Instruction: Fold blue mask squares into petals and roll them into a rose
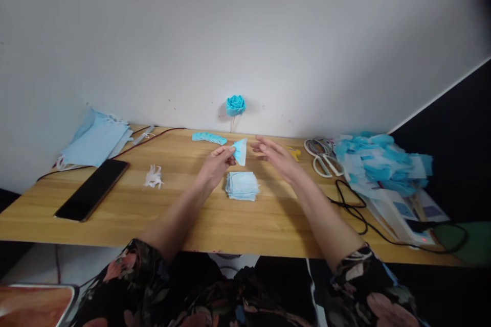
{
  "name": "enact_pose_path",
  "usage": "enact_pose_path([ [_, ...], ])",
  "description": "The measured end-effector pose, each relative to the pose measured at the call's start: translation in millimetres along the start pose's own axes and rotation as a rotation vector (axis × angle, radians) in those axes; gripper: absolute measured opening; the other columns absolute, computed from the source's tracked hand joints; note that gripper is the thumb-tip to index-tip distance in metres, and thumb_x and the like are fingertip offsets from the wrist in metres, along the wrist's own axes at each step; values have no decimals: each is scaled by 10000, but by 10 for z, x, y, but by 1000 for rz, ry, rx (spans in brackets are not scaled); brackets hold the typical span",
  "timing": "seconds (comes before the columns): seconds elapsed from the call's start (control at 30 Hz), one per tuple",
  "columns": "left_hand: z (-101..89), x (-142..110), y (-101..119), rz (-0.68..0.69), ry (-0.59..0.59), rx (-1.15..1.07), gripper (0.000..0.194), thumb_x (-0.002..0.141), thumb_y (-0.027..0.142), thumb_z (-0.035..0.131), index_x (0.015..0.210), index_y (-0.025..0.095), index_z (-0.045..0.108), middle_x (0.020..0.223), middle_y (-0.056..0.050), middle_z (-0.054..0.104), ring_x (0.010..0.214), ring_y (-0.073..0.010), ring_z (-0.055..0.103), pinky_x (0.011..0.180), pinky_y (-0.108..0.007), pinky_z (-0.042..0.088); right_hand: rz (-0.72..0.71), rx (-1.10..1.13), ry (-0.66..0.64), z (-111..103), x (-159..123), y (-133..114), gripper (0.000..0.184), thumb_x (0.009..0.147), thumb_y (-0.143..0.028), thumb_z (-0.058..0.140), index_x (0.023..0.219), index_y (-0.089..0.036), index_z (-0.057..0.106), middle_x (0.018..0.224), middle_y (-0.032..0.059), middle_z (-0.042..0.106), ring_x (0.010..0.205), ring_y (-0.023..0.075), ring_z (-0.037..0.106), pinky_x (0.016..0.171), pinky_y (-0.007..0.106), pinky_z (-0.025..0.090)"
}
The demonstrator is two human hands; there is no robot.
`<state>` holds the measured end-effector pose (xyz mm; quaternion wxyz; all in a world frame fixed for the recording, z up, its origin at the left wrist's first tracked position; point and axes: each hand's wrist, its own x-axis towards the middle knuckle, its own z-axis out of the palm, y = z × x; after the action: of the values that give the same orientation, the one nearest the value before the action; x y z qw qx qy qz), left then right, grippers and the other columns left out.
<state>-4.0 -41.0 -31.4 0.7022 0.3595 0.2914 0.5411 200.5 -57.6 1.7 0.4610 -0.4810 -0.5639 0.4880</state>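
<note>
Pinched at one edge by my left hand [218, 164] is a folded piece of light-blue mask fabric [241, 152], its white-edged side fanning out to the right. My right hand [275, 157] hovers just right of it, fingers apart and holding nothing. Below the hands lies a stack of pale-blue fabric squares [242, 186]. A row of overlapping small folded blue pieces [209, 137] rests behind my left hand. Against the wall stands a blue fabric flower [235, 106] on a thin stem. Something yellow [294, 153] shows partly behind my right hand.
On the left are face masks [95, 138], a black phone [92, 190] and white strips [154, 177]. White-handled scissors [325, 163], a heap of blue fabric scraps [383, 161], a black cable [351, 207] and a white power strip [402, 214] occupy the right. The wooden table [184, 225] meets the wall.
</note>
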Motion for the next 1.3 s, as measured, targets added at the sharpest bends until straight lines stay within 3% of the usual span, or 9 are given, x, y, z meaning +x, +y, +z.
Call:
enact_pose_path([
  [0.2,17,-17,-5,66,67,160,338,632,422,834,618,156,625,563,19,547,575,-89,467,619,-236,377,17,166,-194,355,95,-60,451,832,-438,682,1255,-281,672,1138,34,724,1023,214,642,925,379,513],
  [0.47,52,-51,8,152,157,347,275,660,413,796,648,171,666,606,28,559,614,-100,443,625,-244,356,24,152,-69,465,152,24,616,705,-290,735,1308,-221,634,1020,33,696,944,181,612,873,326,479],
  [0.7,77,-59,-39,208,171,409,165,722,305,780,665,167,713,630,19,623,607,-103,482,620,-242,362,-37,48,24,476,123,58,584,703,-299,710,1278,-220,647,928,12,675,855,165,581,806,302,479],
  [0.93,100,-71,-75,182,171,381,113,745,220,774,659,166,725,638,15,643,596,-100,494,610,-236,367,-45,-2,26,432,137,122,582,685,-267,677,1263,-208,646,960,13,682,860,169,601,809,305,489],
  [1.3,107,-85,-36,174,179,399,180,719,292,792,627,164,705,606,17,617,595,-101,481,604,-231,371,-2,116,-9,366,110,66,554,731,-314,657,1274,-205,639,946,18,674,885,173,617,851,338,513],
])
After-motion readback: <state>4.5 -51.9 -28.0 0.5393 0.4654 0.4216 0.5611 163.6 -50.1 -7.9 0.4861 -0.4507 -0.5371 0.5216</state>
